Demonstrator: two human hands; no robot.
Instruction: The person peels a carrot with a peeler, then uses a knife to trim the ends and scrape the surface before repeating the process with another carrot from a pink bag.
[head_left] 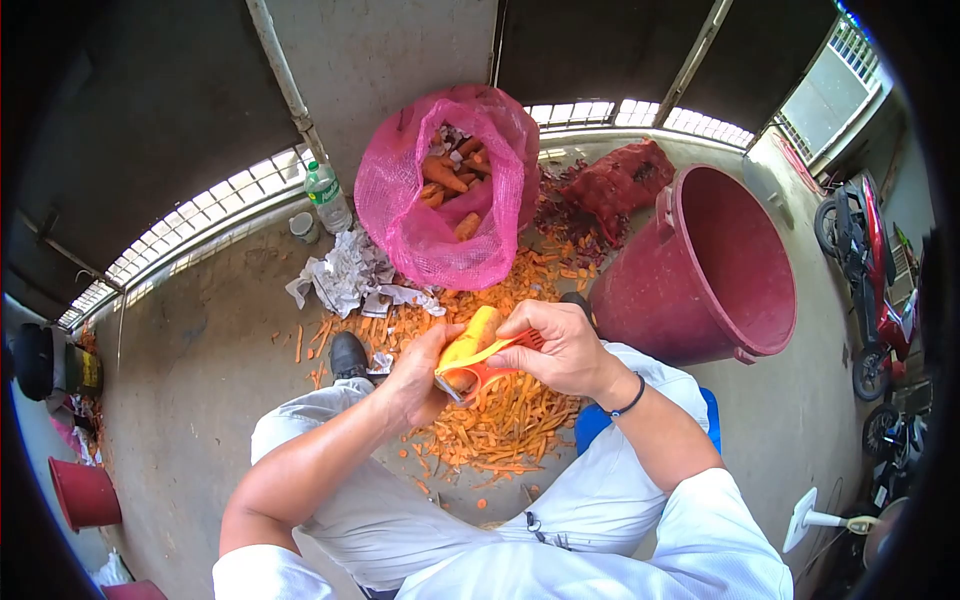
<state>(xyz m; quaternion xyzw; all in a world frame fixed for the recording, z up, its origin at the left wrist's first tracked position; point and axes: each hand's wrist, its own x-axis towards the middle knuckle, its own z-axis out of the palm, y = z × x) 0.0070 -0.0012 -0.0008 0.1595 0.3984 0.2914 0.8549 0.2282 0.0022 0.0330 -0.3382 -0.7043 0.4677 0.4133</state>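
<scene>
My left hand is closed around a carrot, which looks partly peeled and yellow-orange. An orange-handled peeler is gripped by my right hand, its blade end lying against the lower part of the carrot. Both hands are above a pile of carrot peelings spread on the floor between my legs. Beyond them stands a pink mesh sack, its mouth wide and several unpeeled carrots inside.
A large maroon bin leans at my right, beside a red mesh sack. Crumpled paper, a plastic bottle and a small cup lie to the left of the pink sack. Motorcycles are parked at far right.
</scene>
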